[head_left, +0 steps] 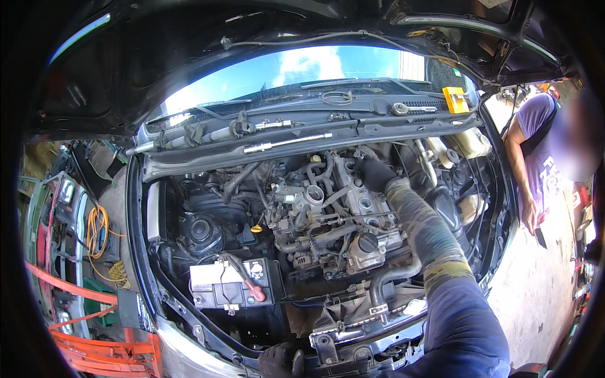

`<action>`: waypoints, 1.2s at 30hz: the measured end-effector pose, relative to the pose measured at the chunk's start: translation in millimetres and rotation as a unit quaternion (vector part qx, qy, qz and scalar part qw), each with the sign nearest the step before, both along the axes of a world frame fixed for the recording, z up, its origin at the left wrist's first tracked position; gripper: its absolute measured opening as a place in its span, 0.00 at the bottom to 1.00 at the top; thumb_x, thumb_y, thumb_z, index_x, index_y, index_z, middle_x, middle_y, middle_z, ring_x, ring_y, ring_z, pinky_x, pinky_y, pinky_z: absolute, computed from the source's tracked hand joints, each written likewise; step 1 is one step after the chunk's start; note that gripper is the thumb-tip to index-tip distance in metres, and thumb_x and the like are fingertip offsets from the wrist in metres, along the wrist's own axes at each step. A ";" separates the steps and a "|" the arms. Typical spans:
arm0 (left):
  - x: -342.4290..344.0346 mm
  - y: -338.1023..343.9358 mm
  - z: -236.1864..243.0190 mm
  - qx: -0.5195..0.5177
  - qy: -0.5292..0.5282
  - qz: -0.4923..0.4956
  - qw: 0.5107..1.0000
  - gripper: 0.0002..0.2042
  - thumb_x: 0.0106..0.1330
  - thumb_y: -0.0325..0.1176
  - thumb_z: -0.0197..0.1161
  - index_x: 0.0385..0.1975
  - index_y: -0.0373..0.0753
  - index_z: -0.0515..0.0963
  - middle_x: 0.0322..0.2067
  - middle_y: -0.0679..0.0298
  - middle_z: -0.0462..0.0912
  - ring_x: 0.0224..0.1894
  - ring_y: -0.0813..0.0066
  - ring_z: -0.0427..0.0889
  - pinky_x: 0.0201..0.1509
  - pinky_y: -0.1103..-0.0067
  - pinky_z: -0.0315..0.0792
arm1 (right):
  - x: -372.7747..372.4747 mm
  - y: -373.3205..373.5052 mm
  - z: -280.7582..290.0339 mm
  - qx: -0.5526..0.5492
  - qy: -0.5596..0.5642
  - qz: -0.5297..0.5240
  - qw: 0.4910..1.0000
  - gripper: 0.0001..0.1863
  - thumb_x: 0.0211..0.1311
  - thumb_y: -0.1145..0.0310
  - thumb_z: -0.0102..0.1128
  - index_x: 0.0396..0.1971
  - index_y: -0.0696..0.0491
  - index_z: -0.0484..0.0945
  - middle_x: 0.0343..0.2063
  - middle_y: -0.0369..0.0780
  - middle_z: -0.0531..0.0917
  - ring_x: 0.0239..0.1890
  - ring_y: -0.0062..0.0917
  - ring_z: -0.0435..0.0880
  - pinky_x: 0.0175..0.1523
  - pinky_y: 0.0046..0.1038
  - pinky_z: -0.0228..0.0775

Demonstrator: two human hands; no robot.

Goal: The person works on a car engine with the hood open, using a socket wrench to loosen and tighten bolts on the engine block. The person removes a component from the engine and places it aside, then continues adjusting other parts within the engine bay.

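Head view recorded the right hand [373, 173], in a dark glove, deep at the rear of the engine [340, 214] — resting against the back end of the cylinder head, fingers curled together; what they closed on could not be told. The left hand [280, 360], also gloved, gripped the front edge of the engine bay, fingers wrapped over it. A battery [230, 283] sat at the person's left — a ratchet [287, 143] lay on the cowl. Another person [535, 164] stood alongside.

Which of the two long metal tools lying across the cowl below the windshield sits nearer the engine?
The lower chrome extension bar sits nearer the engine; the other tool lies higher, nearer the windshield.
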State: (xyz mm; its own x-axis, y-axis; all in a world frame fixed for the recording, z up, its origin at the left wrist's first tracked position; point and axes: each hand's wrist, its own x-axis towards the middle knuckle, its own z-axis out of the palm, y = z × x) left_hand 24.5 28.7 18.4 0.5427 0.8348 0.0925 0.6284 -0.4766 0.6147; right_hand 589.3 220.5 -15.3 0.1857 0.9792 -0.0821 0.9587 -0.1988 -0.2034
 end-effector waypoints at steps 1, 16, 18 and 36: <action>-0.4 -0.6 -2.8 0.018 -0.002 0.005 1.000 0.13 0.64 0.43 0.68 0.41 0.41 0.81 0.36 0.55 0.85 0.38 0.51 0.83 0.43 0.59 0.73 | 2.9 -6.1 13.3 0.028 0.053 -0.006 0.998 0.16 0.65 0.68 0.58 0.52 0.54 0.78 0.41 0.58 0.84 0.46 0.55 0.84 0.52 0.49 0.76; 4.6 -6.1 1.5 -0.020 -0.059 0.033 0.998 0.12 0.65 0.36 0.70 0.43 0.36 0.81 0.34 0.56 0.84 0.37 0.54 0.85 0.46 0.61 0.76 | -142.0 -286.7 118.3 0.446 0.694 -0.184 0.535 0.20 0.66 0.79 0.60 0.58 0.60 0.74 0.37 0.42 0.86 0.36 0.23 0.86 0.43 0.22 0.82; 20.6 -4.7 19.7 -0.116 -0.170 0.041 0.978 0.16 0.70 0.36 0.67 0.52 0.34 0.79 0.40 0.56 0.85 0.42 0.62 0.85 0.50 0.66 0.77 | -180.9 -324.1 122.5 0.432 0.729 -0.191 0.496 0.17 0.69 0.78 0.57 0.56 0.60 0.73 0.38 0.45 0.86 0.37 0.27 0.88 0.43 0.26 0.84; 163.8 -97.5 87.0 -0.268 -0.437 -0.147 0.846 0.15 0.83 0.31 0.48 0.62 0.31 0.71 0.51 0.56 0.80 0.53 0.71 0.81 0.62 0.72 0.74 | -283.3 -475.0 79.5 0.261 0.891 -0.174 0.329 0.21 0.73 0.70 0.63 0.61 0.53 0.68 0.46 0.47 0.82 0.42 0.31 0.87 0.42 0.32 0.84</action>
State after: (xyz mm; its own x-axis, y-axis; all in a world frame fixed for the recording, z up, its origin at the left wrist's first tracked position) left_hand 188.3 -68.7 105.4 0.6539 0.7252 0.2156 -0.2742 -0.0384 0.9609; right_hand 306.1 -254.5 64.1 0.4059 0.8915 -0.2010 -0.8363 0.2736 -0.4751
